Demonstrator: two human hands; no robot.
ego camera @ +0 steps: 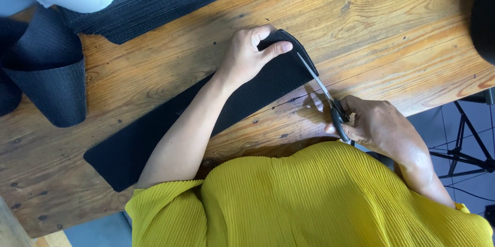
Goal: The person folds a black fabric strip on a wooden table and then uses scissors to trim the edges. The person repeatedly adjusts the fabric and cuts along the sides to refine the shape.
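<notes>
Two bare hands over a wooden desk, left hand with fingers clamped on the rounded end of a black fabric strip, right hand gripping scissors, blades just beside the left fingers at the strip's edge, black webbing roll well apart beyond the left hand.
</notes>
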